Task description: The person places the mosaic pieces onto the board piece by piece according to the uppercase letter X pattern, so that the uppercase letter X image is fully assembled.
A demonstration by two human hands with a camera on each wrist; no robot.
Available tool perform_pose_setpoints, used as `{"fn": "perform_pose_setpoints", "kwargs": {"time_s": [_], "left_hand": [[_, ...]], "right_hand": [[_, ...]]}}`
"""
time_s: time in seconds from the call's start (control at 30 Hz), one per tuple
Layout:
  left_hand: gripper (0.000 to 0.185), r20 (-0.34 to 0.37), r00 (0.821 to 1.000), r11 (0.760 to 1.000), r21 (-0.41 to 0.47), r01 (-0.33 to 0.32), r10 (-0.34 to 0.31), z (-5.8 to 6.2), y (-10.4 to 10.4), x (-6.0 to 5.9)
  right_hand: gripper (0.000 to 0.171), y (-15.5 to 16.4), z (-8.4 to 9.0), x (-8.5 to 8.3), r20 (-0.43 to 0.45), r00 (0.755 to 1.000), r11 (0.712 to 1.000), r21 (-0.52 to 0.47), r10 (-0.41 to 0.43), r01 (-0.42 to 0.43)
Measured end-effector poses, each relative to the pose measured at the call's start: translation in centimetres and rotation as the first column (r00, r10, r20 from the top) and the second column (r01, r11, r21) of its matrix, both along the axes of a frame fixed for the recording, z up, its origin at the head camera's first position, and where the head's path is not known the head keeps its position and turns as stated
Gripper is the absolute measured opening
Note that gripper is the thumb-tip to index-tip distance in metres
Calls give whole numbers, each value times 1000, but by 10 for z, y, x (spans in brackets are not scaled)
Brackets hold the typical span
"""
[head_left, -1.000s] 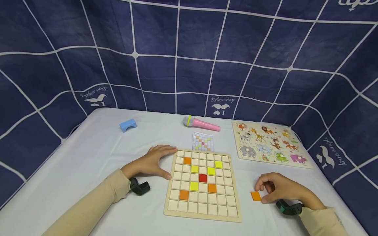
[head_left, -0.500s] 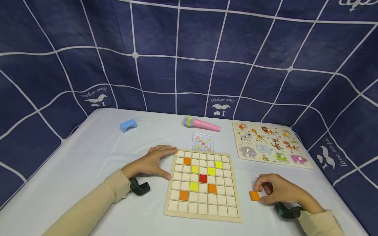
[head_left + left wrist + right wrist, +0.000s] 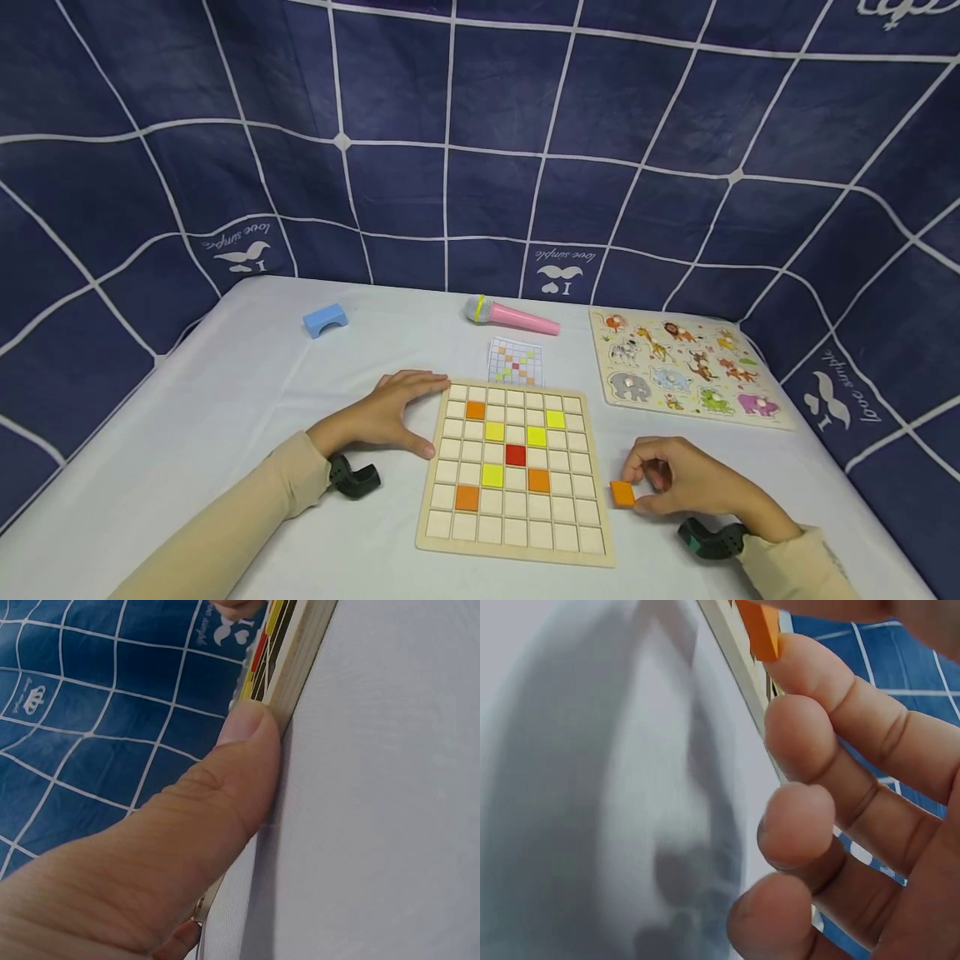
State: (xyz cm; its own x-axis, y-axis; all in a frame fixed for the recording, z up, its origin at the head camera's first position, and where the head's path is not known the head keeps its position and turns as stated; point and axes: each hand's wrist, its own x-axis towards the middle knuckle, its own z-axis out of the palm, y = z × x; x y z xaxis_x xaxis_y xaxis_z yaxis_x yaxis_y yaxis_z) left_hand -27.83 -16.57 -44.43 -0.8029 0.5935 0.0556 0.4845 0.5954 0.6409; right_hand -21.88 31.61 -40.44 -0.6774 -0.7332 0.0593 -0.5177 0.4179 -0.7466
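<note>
Right hand [image 3: 686, 483] has slid left with the orange tile [image 3: 622, 493], from well out on the tabletop [image 3: 225, 400] to just beside the right edge of the wooden grid board [image 3: 516, 472]. Left hand [image 3: 390, 414] unchanged, same spot against the board's left edge.

Right hand: fingers curled, pinching the orange tile between thumb and fingertips [image 3: 810, 671]; wrist view shows the tile [image 3: 759, 628] held by its edges, lifted or just off the tabletop, close to the board's rim [image 3: 735, 652]. Left hand: fingers straight and flat on the tabletop, thumb [image 3: 225, 772] pressed against the board's side wall [image 3: 300, 652], bracing it, gripping nothing.

Board holds several coloured tiles already: orange, yellow and one red tile [image 3: 515, 453] near the middle; most cells show plain wood.

Handling, judged: tile looks small, thin, stiff and light, probably wood or plastic, smooth faces so it could slip from a loose pinch. Best hold is by two opposite edges, leaving the bottom face free to drop flat into a cell. Not fragile.

Also there: pattern card [image 3: 514, 361] behind the board, pink toy microphone [image 3: 510, 315], blue arch block [image 3: 326, 319], animal puzzle [image 3: 686, 367] far right.
</note>
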Motion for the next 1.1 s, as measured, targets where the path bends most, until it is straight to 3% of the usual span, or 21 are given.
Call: {"fn": "perform_pose_setpoints", "kwargs": {"time_s": [0.37, 0.93, 1.1], "left_hand": [[109, 6, 1000, 1000, 4, -1, 1, 1, 0, 0], [109, 9, 1000, 1000, 9, 0, 0, 0, 0, -1], [109, 15, 1000, 1000, 12, -1, 1, 0, 0, 0]], "right_hand": [[27, -24, 2, 2, -17, 1000, 1000, 16, -8, 8], [23, -62, 2, 15, 63, 998, 997, 74, -19, 15], [24, -68, 2, 16, 35, 999, 997, 82, -8, 5]]}}
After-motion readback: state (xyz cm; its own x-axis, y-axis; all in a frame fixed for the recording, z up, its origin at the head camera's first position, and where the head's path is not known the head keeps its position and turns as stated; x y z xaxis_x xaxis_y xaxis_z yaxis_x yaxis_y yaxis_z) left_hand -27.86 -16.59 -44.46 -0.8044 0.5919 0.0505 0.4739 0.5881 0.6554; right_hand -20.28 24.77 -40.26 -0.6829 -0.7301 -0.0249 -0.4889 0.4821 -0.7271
